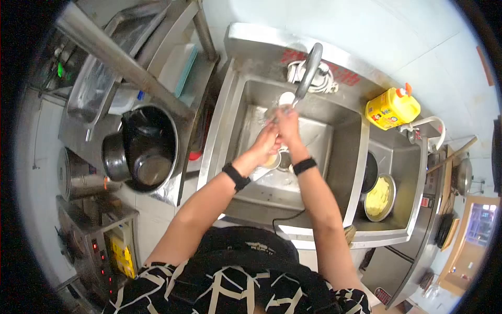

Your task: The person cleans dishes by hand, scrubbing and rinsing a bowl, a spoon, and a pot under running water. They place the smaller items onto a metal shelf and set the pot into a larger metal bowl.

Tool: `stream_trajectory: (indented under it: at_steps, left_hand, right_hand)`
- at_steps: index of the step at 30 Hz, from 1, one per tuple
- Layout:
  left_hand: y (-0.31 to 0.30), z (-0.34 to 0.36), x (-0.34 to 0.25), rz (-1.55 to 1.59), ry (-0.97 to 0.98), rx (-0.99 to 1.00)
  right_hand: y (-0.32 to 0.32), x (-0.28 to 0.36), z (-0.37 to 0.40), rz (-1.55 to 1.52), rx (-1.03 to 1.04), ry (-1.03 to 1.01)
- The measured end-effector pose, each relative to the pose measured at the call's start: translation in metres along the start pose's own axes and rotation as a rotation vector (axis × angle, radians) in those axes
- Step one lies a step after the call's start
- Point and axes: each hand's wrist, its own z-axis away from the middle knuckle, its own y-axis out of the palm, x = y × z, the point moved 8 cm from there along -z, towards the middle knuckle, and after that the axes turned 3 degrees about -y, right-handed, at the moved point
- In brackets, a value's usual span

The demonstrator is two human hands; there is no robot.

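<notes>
My left hand (266, 141) and my right hand (287, 124) are close together over the large steel sink (251, 196), just below the end of the faucet (312, 68). The fingers of both are curled in, and I cannot make out what they hold. A white round object (286, 98) shows just beyond my right fingertips, beside the faucet's end. Below my left hand, partly hidden by it, a pale cup-like container (272, 160) rests in the sink. Each wrist wears a black band.
A coiled white hose (329, 83) lies behind the faucet. On the right ledge stands a yellow jug (392, 109) with an orange top. The second basin holds a metal bowl (391, 209) of pale yellow food and a dark pan (370, 172). Left, a shelf carries a large pot (175, 152).
</notes>
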Motion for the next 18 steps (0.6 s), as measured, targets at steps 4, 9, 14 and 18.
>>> stream_trajectory:
  at_steps: [4,9,14,18]
  left_hand:
    - [0.016,-0.006,0.016,0.317,-0.3,0.253]
    - [0.025,-0.015,0.01,0.689,-0.563,0.293]
    - [0.025,-0.026,0.017,0.791,-0.585,0.302]
    - [-0.006,-0.052,0.013,-0.23,0.028,-0.056]
  right_hand:
    - [-0.019,-0.001,-0.004,-0.381,-0.152,0.123]
    - [-0.027,-0.001,0.017,-0.581,-0.265,0.349]
    - [-0.025,-0.016,0.021,-0.764,-0.157,0.389]
    - [-0.027,-0.002,0.033,-0.751,-0.245,0.407]
